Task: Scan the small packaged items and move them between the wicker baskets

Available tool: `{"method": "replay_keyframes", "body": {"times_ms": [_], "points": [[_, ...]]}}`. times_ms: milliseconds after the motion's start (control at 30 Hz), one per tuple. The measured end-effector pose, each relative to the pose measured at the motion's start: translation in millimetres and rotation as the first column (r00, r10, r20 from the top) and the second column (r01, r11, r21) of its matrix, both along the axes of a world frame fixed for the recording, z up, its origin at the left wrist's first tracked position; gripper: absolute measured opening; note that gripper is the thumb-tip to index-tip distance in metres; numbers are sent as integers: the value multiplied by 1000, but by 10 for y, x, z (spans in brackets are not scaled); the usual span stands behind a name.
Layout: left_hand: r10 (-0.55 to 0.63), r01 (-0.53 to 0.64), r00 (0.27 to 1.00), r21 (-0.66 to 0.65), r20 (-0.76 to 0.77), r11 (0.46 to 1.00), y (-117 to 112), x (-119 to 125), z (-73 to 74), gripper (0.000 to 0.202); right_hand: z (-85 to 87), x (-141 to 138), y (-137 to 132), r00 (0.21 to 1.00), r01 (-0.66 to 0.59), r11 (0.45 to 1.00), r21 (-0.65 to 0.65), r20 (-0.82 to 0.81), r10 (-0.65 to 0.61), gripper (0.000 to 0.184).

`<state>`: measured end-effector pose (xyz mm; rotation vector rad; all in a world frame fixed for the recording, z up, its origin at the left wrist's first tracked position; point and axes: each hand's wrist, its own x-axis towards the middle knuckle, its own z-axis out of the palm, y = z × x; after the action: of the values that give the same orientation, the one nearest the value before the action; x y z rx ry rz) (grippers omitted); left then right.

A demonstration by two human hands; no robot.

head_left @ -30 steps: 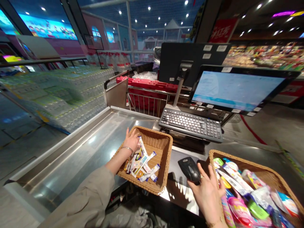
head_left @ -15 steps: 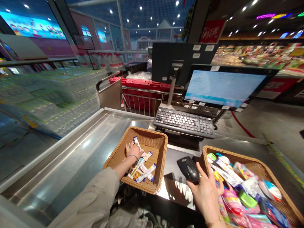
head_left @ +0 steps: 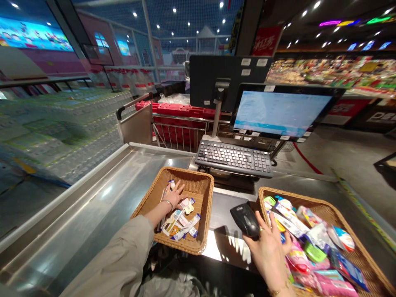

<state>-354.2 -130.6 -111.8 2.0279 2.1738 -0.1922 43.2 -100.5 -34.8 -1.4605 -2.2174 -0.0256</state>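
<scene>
My left hand (head_left: 174, 196) is inside the left wicker basket (head_left: 211, 198), fingers spread over several small packets (head_left: 188, 227) on its floor. Nothing shows gripped in it, though its palm side is hidden. A black barcode scanner (head_left: 245, 220) sits in my right hand (head_left: 268, 244), its handle hidden by the hand and the shadow; my outer fingers stick out loosely. This hand is above the near left rim of the right wicker basket (head_left: 351, 218), which is heaped with colourful packaged goods (head_left: 315, 249).
Both baskets stand on a metal checkout counter (head_left: 102, 214). Behind them are a black keyboard (head_left: 233, 159) and a lit monitor (head_left: 281, 111), with a second screen's dark back (head_left: 227, 80) beside it. A shopping cart (head_left: 177, 134) with red crates stands past the counter.
My left hand has shifted up and opened its fingers wider over the packets. The view has turned slightly right; the scanner stays in my right hand, a little nearer the right basket's goods.
</scene>
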Motion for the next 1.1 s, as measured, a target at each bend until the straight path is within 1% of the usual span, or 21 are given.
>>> {"method": "replay_keyframes", "body": {"times_ms": [100, 233, 400, 567, 700, 800, 900, 1000, 1100], "points": [[-67, 66, 998, -39, -17, 997, 51, -15, -10, 64, -4, 24, 0, 1000, 12, 1000, 26, 1, -12, 20], [-66, 68, 997, -76, 26, 995, 72, -43, -28, 56, -21, 74, 0, 999, 28, 999, 28, 29, -28, 23], [-44, 47, 997, -44, 67, 998, 39, -80, -52, 46, -37, 106, 1, 999, 24, 999, 48, 41, -26, 23], [-85, 86, 993, -1, 77, 996, 37, -61, -9, 40, -4, 81, -5, 999, 31, 998, 54, 28, -33, 23], [-107, 103, 993, 60, 59, 993, 41, -15, 106, 38, 23, 49, -4, 999, 20, 999, 31, 25, -21, 23], [-121, 116, 992, 118, 40, 986, 26, 34, 231, 36, 41, 10, -1, 1000, 20, 1000, 20, 10, -20, 22], [-126, 119, 992, 183, 25, 976, -10, 104, 372, 33, 55, -31, -2, 999, 32, 999, 37, -14, -31, 23], [-93, 94, 996, 281, -17, 955, -60, 199, 514, 31, 66, -54, -1, 1000, 11, 999, 48, -14, -11, 22], [-24, 45, 998, 374, -62, 926, -109, 306, 650, 30, 85, -65, 7, 1000, -11, 998, 54, -2, 12, 21]]}}
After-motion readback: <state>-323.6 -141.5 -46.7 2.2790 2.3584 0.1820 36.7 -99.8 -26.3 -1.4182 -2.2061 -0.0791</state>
